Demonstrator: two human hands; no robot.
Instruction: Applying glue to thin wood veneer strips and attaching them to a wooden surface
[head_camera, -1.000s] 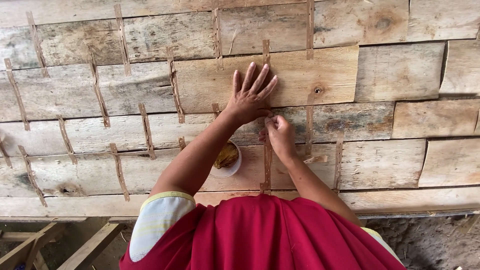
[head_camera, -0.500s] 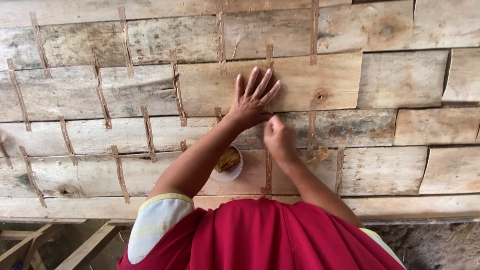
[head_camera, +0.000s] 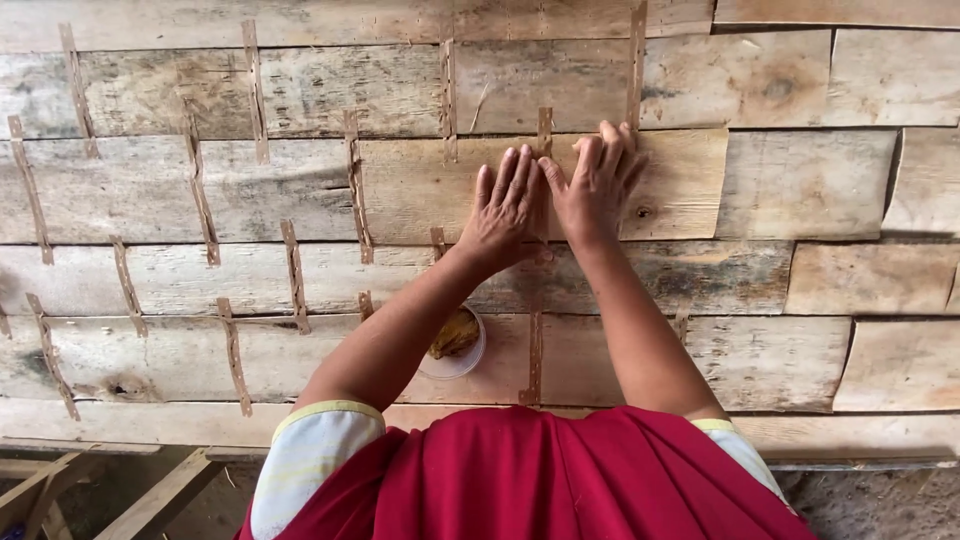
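Left hand and right hand side by side, palms down on a pale wood sheet, fingers stretched and pointing away from the body. Nothing gripped in either: both spread open and pressed flat, thumbs nearly touching.

Between them, a narrow brown strip running upright across the top edge of the sheet, its upper end showing above the fingertips, its lower part hidden under the inner edges of the two hands. Strip therefore directly beneath the press, not pinched or lifted.

Judging by the layout, well along on the left and middle: many similar brown strips already stuck across the seams between sheets, row after row, with one long strip above the right hand and another lower down, between the forearms. Less done on the right, by the look of it: seams there bare, no strips across them.

A small white bowl of yellowish-brown paste on the sheets just below the left forearm, partly hidden by it, close to the body and apart from both hands.

At the bottom edge, a red garment with pale sleeves; at lower left, bare timber framing beneath the work surface.
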